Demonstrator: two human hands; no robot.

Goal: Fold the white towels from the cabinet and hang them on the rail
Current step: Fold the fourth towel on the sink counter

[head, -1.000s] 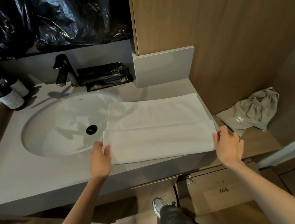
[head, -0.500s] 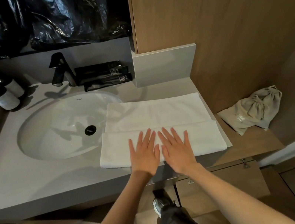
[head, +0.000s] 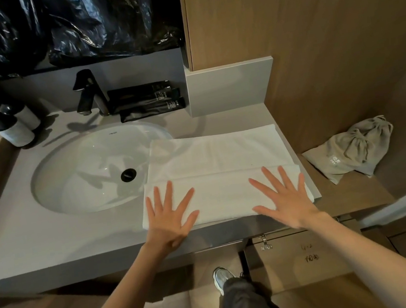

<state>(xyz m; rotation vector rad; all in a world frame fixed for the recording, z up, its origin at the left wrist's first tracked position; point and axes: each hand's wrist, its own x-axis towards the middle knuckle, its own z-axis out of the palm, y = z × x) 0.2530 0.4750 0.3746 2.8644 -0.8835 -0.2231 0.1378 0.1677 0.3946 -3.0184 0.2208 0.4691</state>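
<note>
A white towel [head: 214, 157] lies flat on the grey vanity counter [head: 50, 241], to the right of the sink basin, its left edge overhanging the bowl. Its near part is folded over into a double layer. My left hand [head: 169, 213] presses flat on the left end of that folded strip, fingers spread. My right hand [head: 285, 193] presses flat on the right end, fingers spread too. No rail is in view.
An oval white sink [head: 91, 169] with a black faucet [head: 88, 92] fills the counter's left. Two pump bottles [head: 13, 123] stand far left, black tubes [head: 150, 100] by the backsplash. A grey drawstring bag [head: 351, 150] lies on the wooden shelf at right. My leg and shoe [head: 224, 279] are below.
One second ago my hands pinched the towel's near corners. Half a second ago both lay flat together at the middle. Now they have slid apart to the strip's two ends.
</note>
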